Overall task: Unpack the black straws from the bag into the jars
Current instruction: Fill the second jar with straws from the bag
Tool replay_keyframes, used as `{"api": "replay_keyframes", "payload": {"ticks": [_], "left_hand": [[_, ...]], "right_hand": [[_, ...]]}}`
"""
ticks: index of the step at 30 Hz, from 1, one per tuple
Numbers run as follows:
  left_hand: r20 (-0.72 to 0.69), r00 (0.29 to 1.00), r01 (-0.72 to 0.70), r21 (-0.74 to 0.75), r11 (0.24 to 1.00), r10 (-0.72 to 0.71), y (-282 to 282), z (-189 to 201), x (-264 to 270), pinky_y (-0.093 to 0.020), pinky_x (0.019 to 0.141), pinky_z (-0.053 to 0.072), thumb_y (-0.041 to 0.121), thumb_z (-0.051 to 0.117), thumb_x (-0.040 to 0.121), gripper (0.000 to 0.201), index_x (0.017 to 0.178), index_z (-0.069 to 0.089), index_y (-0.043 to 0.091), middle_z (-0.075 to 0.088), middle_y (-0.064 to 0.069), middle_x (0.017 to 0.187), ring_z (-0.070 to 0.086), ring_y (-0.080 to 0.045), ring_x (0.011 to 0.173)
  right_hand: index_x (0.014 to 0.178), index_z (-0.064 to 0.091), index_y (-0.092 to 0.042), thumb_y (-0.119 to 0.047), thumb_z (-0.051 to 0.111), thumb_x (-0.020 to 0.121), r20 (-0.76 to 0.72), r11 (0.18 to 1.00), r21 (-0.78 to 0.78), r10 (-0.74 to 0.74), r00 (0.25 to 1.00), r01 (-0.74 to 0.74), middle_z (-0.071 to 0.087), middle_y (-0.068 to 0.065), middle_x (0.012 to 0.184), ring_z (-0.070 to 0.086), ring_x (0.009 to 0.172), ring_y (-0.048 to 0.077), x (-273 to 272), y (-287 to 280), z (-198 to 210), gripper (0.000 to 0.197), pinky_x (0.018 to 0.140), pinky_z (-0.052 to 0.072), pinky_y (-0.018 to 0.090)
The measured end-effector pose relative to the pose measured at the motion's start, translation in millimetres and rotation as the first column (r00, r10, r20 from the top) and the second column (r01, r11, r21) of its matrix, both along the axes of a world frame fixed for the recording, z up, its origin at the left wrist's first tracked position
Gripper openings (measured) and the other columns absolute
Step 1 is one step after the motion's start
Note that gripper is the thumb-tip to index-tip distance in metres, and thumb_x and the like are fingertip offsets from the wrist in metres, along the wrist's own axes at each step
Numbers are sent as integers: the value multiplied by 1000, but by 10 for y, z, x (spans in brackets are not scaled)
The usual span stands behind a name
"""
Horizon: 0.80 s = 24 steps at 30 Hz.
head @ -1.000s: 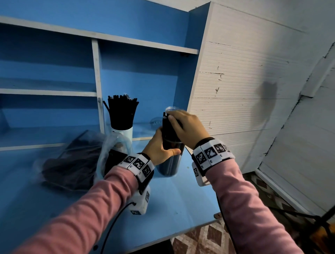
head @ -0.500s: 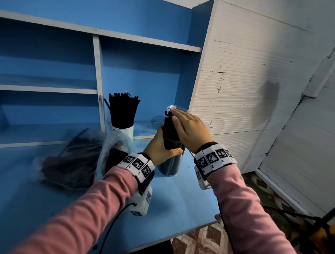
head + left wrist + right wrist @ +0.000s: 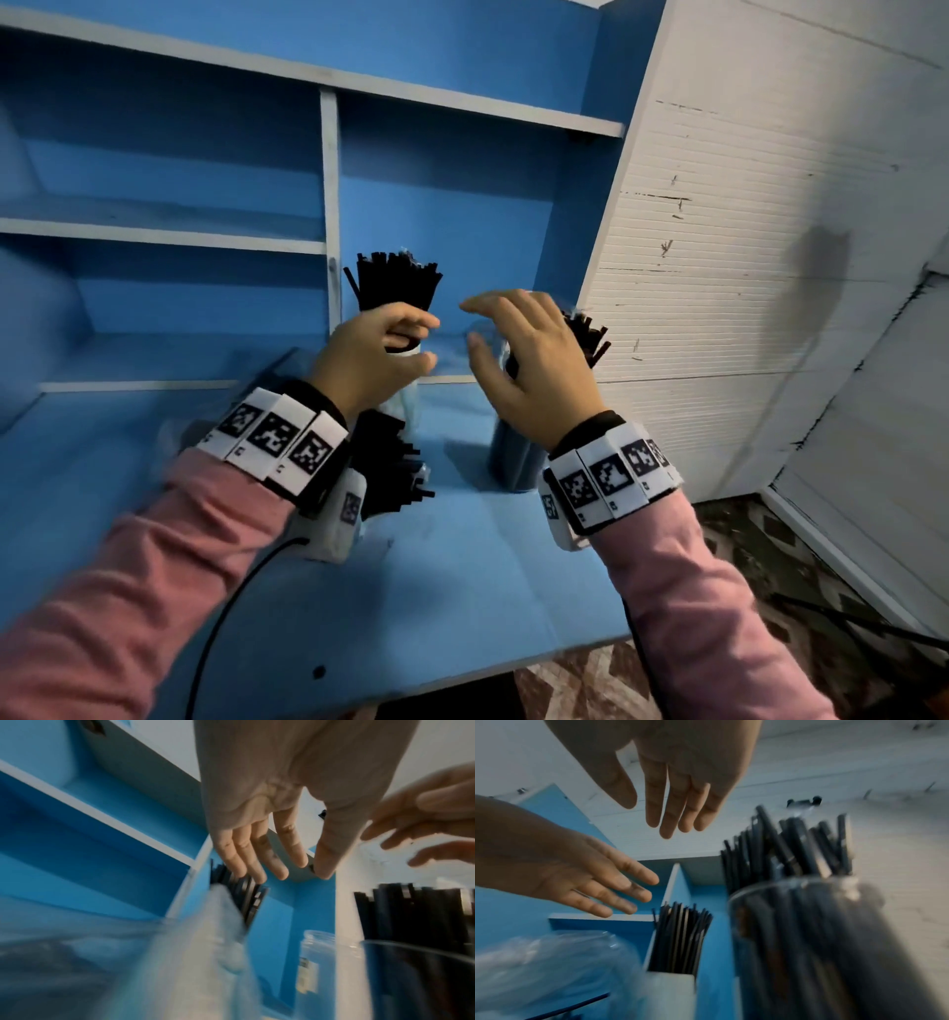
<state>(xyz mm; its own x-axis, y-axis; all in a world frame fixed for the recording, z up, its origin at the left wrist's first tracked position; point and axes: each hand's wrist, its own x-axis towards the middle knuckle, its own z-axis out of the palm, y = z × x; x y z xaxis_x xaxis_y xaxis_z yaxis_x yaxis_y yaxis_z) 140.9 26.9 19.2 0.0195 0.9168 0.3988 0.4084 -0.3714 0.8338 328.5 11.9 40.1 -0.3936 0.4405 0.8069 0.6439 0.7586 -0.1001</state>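
A clear jar point(image 3: 513, 457) stands on the blue desk point(image 3: 462, 565), packed with black straws point(image 3: 585, 336) that fan out to the right. My right hand point(image 3: 470, 324) hovers just above it, fingers spread and empty. My left hand point(image 3: 431, 342) is raised beside it, relaxed and holding nothing. Behind stands a white jar point(image 3: 405, 352) full of black straws point(image 3: 395, 280). The plastic bag with more straws point(image 3: 390, 467) lies under my left wrist, mostly hidden. In the right wrist view, the filled jar point(image 3: 808, 933) is close and both palms are bare.
Blue shelving point(image 3: 328, 205) rises behind the desk, and a white panelled wall point(image 3: 744, 257) closes the right side. An empty clear jar point(image 3: 315, 949) stands at the back between the two filled ones. The desk's front edge point(image 3: 488, 673) drops to a patterned floor.
Both hands have let go of the clear jar and the straw bundle and lifted up and apart. The straws now stand loose in the jar, fanned rightward.
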Motion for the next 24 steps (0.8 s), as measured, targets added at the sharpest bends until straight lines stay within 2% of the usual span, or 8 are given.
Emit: {"api": "replay_keyframes", "payload": {"ticks": [2, 4, 7, 10, 13, 16, 20, 24], "left_hand": [[-107, 994, -30, 20, 999, 32, -49, -10, -192, -30, 92, 50, 28, 76, 67, 31, 96, 65, 32, 67, 5, 98, 63, -12, 98], [-191, 980, -51, -6, 999, 49, -65, -90, -378, -33, 94, 48, 14, 79, 75, 31, 101, 67, 24, 66, 3, 104, 61, -13, 103], [-195, 978, -83, -76, 994, 67, -63, -237, -567, -39, 95, 49, 12, 80, 73, 35, 96, 67, 34, 67, 0, 109, 61, -16, 107], [-176, 982, -93, -103, 990, 74, -85, -348, -617, -31, 90, 49, 8, 79, 73, 35, 97, 67, 31, 68, 1, 105, 62, -16, 103], [-129, 990, -79, -116, 990, 64, -118, -387, -590, -30, 94, 48, 4, 74, 78, 34, 107, 69, 20, 68, 3, 107, 63, -14, 104], [-61, 995, -82, -131, 988, 75, -131, -405, -573, -26, 93, 48, 13, 73, 82, 33, 115, 67, 13, 68, 2, 108, 64, -12, 102], [28, 995, -97, -120, 988, 101, -144, -428, -570, -21, 91, 46, 20, 73, 83, 38, 120, 65, 11, 66, 2, 115, 63, -11, 105], [17, 992, -125, -104, 987, 127, -170, -391, -573, -12, 89, 42, 21, 70, 86, 38, 123, 64, 15, 64, 8, 118, 60, -5, 106]], "right_hand": [[109, 64, -7, -27, 47, 91, 34, 990, -124, 69, 997, -65, 64, 6, 104, 56, 95, 28, -139, -2, -121, 31, 86, 41, 33], [111, 63, -8, -28, 49, 91, 88, 949, -307, 102, 991, -70, 63, 7, 107, 55, 99, 29, -264, 28, -286, 31, 85, 42, 35], [118, 60, -11, -28, 56, 92, 186, 837, -548, 130, 974, -7, 60, 11, 115, 55, 106, 30, -412, 113, -513, 31, 88, 45, 40], [123, 59, -14, -32, 60, 91, 307, 730, -675, 150, 940, 104, 60, 10, 121, 56, 109, 27, -549, 198, -628, 36, 91, 45, 35], [126, 59, -18, -29, 66, 87, 380, 668, -729, 214, 900, 149, 62, 9, 123, 56, 111, 27, -683, 251, -715, 42, 95, 46, 36], [127, 58, -21, -20, 65, 85, 378, 649, -749, 257, 889, 131, 63, 9, 122, 57, 109, 29, -793, 238, -763, 42, 95, 47, 37], [125, 61, -18, -9, 61, 85, 347, 662, -745, 281, 895, 82, 63, 9, 122, 57, 109, 28, -840, 247, -788, 41, 94, 44, 29], [124, 63, -20, -9, 61, 87, 312, 709, -705, 273, 910, 29, 64, 7, 123, 57, 112, 26, -824, 299, -835, 38, 92, 36, 18]]}}
